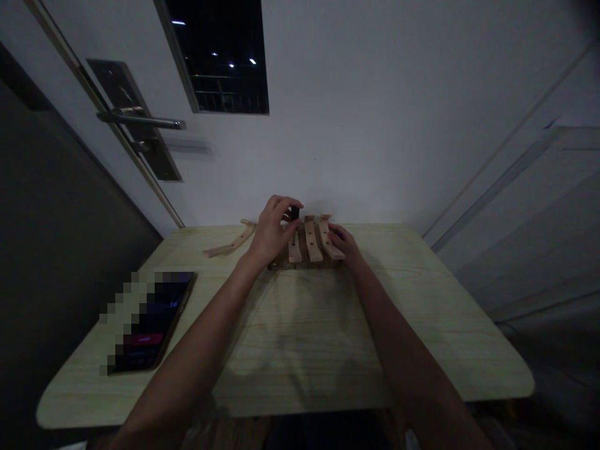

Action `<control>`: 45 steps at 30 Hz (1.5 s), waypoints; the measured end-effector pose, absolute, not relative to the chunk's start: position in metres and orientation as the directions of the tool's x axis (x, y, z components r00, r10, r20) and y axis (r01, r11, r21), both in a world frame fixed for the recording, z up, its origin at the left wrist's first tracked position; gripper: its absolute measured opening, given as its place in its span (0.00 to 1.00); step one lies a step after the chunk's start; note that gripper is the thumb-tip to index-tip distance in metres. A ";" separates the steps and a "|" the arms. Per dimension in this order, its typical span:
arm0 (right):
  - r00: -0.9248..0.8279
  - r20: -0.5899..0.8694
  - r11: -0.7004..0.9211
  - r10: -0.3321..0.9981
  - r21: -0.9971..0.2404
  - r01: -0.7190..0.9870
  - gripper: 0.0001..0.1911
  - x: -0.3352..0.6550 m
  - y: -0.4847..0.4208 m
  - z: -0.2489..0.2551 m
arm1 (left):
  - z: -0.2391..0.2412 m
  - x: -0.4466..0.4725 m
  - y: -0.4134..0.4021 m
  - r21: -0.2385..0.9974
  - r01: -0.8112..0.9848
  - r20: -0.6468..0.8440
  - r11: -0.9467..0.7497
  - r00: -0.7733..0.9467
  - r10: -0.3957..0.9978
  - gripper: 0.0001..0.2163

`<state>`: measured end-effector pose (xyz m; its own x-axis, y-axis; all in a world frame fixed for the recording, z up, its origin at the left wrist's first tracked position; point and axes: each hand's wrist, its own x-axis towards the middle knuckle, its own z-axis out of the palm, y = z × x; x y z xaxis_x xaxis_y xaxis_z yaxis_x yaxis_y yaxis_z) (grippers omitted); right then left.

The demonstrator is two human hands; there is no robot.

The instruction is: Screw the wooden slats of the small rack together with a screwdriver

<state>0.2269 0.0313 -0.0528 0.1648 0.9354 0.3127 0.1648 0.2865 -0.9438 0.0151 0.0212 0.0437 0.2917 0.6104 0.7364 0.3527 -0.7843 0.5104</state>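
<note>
My left hand [272, 228] is closed in a pinch on a small black handle-like piece [295, 213], held upright over the leftmost of three curved wooden strips [294, 251]. What lies under the black piece is partly hidden by the fingers. The middle strip [313, 240] and the right strip [329, 237] stand side by side with small dark holes in them. All three rest on a low brown base [304, 265]. My right hand [345, 242] curls its fingers against the outer edge of the right strip. Left of my left hand, another curved wooden strip [230, 246] lies loose.
A phone [159, 325], partly pixelated, lies on the left of the pale wooden table [319, 350]. Behind the table's far edge stands a white door [356, 125] with a metal handle [145, 120] and a dark window [220, 56].
</note>
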 end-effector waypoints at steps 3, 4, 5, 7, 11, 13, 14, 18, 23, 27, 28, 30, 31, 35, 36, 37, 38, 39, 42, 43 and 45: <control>0.155 0.320 0.296 0.935 -0.942 0.160 0.24 0.227 0.031 -0.052 | 0.044 0.015 0.021 0.513 0.341 0.733 -0.788 0.303 0.609 0.15; 0.153 0.321 0.297 0.935 -0.942 0.158 0.24 0.227 0.031 -0.052 | 0.043 0.014 0.021 0.511 0.333 0.733 -0.792 0.313 0.604 0.16; 0.153 0.320 0.297 0.935 -0.942 0.156 0.24 0.227 0.030 -0.052 | 0.043 0.014 0.021 0.509 0.325 0.732 -0.797 0.325 0.599 0.17; 0.153 0.317 0.293 0.936 -0.943 0.157 0.24 0.228 0.030 -0.051 | 0.043 0.015 0.020 0.511 0.312 0.725 -0.801 0.344 0.597 0.19; 0.153 0.302 0.277 0.941 -0.947 0.165 0.24 0.228 0.029 -0.051 | 0.043 0.015 0.018 0.527 0.304 0.710 -0.794 0.357 0.607 0.19; 0.158 0.304 0.280 0.939 -0.947 0.159 0.24 0.228 0.029 -0.051 | 0.045 0.016 0.017 0.512 0.328 0.716 -0.794 0.347 0.605 0.18; 0.161 0.307 0.283 0.938 -0.947 0.154 0.24 0.227 0.029 -0.051 | 0.046 0.016 0.016 0.499 0.347 0.723 -0.795 0.339 0.602 0.16; 0.168 0.306 0.281 0.937 -0.947 0.156 0.23 0.227 0.030 -0.052 | 0.048 0.016 0.017 0.467 0.406 0.740 -0.785 0.307 0.599 0.14; 0.173 0.319 0.287 0.932 -0.940 0.184 0.23 0.227 0.031 -0.052 | 0.044 0.014 0.020 0.499 0.393 0.735 -0.772 0.280 0.618 0.14; 0.158 0.325 0.297 0.932 -0.938 0.177 0.22 0.227 0.030 -0.052 | 0.043 0.014 0.020 0.514 0.366 0.724 -0.776 0.300 0.621 0.14; 0.154 0.325 0.299 0.933 -0.938 0.173 0.22 0.227 0.030 -0.052 | 0.043 0.015 0.020 0.520 0.355 0.723 -0.777 0.300 0.622 0.15; 0.155 0.327 0.301 0.932 -0.938 0.169 0.22 0.228 0.030 -0.052 | 0.044 0.015 0.020 0.530 0.336 0.722 -0.779 0.303 0.622 0.16; 0.158 0.328 0.301 0.931 -0.938 0.170 0.22 0.228 0.030 -0.052 | 0.044 0.015 0.020 0.532 0.330 0.720 -0.779 0.307 0.622 0.17; 0.165 0.337 0.305 0.927 -0.933 0.191 0.21 0.228 0.031 -0.053 | 0.046 0.016 0.018 0.516 0.342 0.719 -0.785 0.325 0.614 0.17; 0.160 0.338 0.306 0.927 -0.932 0.194 0.21 0.228 0.031 -0.053 | 0.046 0.016 0.017 0.508 0.343 0.724 -0.790 0.326 0.607 0.17; 0.157 0.337 0.306 0.928 -0.932 0.193 0.21 0.227 0.030 -0.053 | 0.047 0.015 0.017 0.499 0.347 0.731 -0.794 0.325 0.601 0.16; 0.154 0.337 0.307 0.929 -0.933 0.190 0.22 0.227 0.030 -0.053 | 0.047 0.015 0.017 0.489 0.355 0.736 -0.796 0.321 0.596 0.15; 0.153 0.335 0.306 0.930 -0.934 0.183 0.22 0.227 0.030 -0.052 | 0.047 0.015 0.016 0.483 0.366 0.739 -0.795 0.316 0.594 0.15; 0.159 0.320 0.296 0.934 -0.942 0.156 0.23 0.226 0.029 -0.051 | 0.046 0.015 0.017 0.487 0.383 0.734 -0.785 0.308 0.605 0.14; 0.164 0.317 0.294 0.934 -0.944 0.150 0.23 0.226 0.029 -0.051 | 0.046 0.016 0.018 0.490 0.380 0.732 -0.784 0.308 0.607 0.14; 0.164 0.317 0.295 0.934 -0.945 0.143 0.23 0.225 0.029 -0.051 | 0.045 0.016 0.018 0.491 0.371 0.733 -0.788 0.312 0.604 0.14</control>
